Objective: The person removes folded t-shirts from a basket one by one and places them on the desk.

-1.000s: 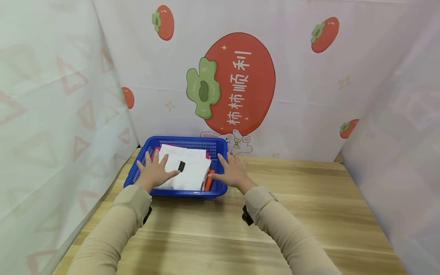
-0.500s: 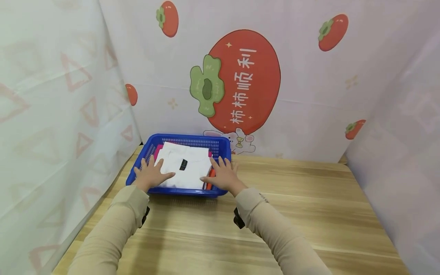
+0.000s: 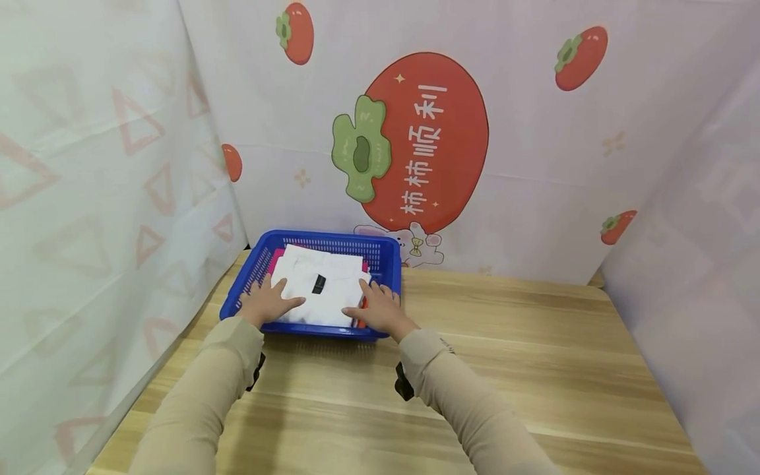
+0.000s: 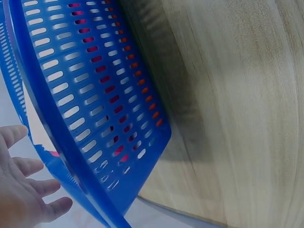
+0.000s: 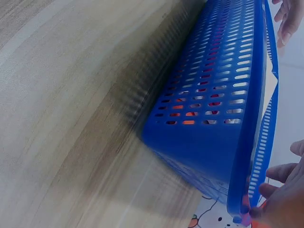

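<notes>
While the left hand [image 3: 264,305] spread its fingers wide over the blue basket [image 3: 326,330]'s left side, the folded white cloth [image 3: 323,305] lay inside, and the right hand [image 3: 380,310], fingers likewise apart, reached over the right; contact was unclear. Reaching in seemed underway; gripping both cloth edges seemed called for.

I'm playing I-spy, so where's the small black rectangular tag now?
In the head view, left of centre, the small black tag lies on the white folded cloth inside the blue plastic basket, between the left hand and the right hand.

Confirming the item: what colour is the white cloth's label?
The label is black, clearest in the head view.
</notes>
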The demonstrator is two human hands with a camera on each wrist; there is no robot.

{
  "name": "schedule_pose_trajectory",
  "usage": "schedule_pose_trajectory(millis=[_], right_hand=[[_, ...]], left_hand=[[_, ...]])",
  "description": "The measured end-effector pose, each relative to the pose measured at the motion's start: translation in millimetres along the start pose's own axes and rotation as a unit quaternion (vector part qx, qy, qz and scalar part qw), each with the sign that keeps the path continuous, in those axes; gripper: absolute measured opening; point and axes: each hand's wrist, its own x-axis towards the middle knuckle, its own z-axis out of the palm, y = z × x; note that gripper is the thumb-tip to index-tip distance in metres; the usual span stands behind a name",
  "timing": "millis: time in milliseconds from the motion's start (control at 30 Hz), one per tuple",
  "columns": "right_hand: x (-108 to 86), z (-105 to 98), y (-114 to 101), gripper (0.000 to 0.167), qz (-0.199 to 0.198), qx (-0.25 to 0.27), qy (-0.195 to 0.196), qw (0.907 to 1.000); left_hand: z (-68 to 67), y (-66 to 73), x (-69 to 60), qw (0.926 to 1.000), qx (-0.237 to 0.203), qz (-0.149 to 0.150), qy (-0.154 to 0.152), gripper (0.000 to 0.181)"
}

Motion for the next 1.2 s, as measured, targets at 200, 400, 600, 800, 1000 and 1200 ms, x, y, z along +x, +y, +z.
schedule_pose_trajectory(millis=[200,400,600,800,1000,1200], right_hand=[[0.6,3,0,0.072,-0.022,0.097,-0.026,0.9947],[3.2,3,0,0.063,0.016,0.198,-0.033,0.9795],[10.3,9,1,0.061,0.058,0.269,-0.028,0.9610],[16.4,14,1,0.052,0.090,0.342,-0.031,0.9347],[23.1,18,-2,0.038,0.124,0.379,-0.044,0.9158],[27.9,23,-3,0.045,0.135,0.381,-0.052,0.9132]], left_hand=[[1.4,-0.8,2.9,0.9997,-0.014,-0.012,-0.019,0.084],[4.3,-2.4,7.6,0.9991,-0.023,-0.020,-0.029,0.083],[13.6,-11.6,11.4,0.9980,-0.033,-0.029,-0.046,0.086],[17.5,-17.3,15.1,0.9958,-0.078,-0.029,-0.038,0.081],[16.1,-20.9,18.7,0.9937,-0.106,-0.029,-0.021,0.070],[12.8,-21.5,22.8,0.9925,-0.120,-0.020,-0.001,0.060]])
